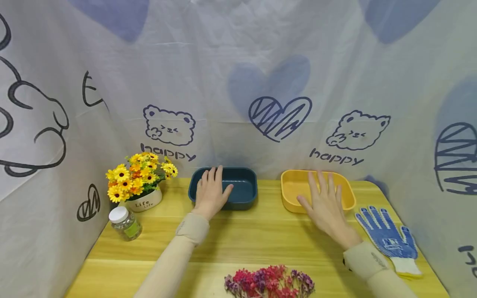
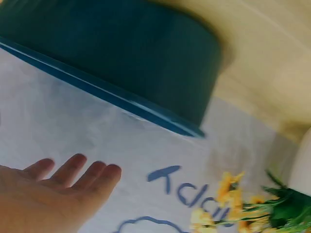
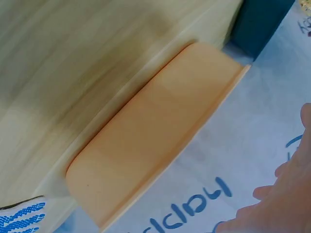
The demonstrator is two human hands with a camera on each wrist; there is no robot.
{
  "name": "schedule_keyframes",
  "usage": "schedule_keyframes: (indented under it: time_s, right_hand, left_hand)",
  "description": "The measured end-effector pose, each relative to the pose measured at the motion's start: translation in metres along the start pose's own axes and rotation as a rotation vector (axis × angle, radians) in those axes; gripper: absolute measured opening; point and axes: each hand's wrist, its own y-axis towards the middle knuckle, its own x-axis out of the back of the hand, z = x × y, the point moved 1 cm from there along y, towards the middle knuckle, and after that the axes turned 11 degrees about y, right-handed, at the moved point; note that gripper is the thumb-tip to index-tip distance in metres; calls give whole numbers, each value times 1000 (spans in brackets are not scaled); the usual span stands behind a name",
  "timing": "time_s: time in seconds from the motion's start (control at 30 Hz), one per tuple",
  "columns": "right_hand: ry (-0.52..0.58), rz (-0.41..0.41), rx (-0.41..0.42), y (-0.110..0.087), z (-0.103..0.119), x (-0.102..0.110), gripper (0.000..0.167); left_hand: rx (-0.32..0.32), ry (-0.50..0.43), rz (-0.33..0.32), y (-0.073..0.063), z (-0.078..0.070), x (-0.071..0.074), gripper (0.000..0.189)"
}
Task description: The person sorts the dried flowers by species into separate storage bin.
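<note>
A dark teal plastic basin [image 1: 240, 205] stands at the back of the wooden table. My left hand [image 1: 211, 192], fingers extended, hovers above its left half and hides part of it. In the left wrist view, a gap shows between the fingers [image 2: 104, 174] and the basin's rim. To the right stands a yellow basin [image 1: 288, 203]. Over its front and middle my right hand [image 1: 327, 207] is held with spread, straight fingers. The right wrist view shows that hand apart from the basin's outer wall [image 3: 146, 131]. Neither hand holds anything.
Yellow artificial flowers in a white pot [image 1: 147, 202] and a white-lidded jar [image 1: 126, 225] stand at the left. A blue and white work glove [image 1: 391, 240] lies at the right. Pink and purple dried flowers [image 1: 270, 281] lie at the front. Patterned cloth [image 1: 220, 140] surrounds the table.
</note>
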Motion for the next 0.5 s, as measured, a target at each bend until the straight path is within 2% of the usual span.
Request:
schedule_keyframes:
  time_s: [0.13,0.23,0.3,0.4,0.5]
  right_hand:
    - [-5,-28,55,-14,9,1,85]
    - [8,-68,108,-27,16,3,82]
    - [34,-67,122,-38,19,4,77]
    - [86,1,93,-55,25,6,71]
    - [119,114,31,-74,32,8,66]
  left_hand:
    - [87,-44,-21,-4,19,3,64]
    - [154,-88,-11,-8,35,5,57]
    - [202,-121,3,-11,46,5,55]
    - [260,-167,30,-13,62,3,58]
    - [302,-203,65,-15,74,-1,62]
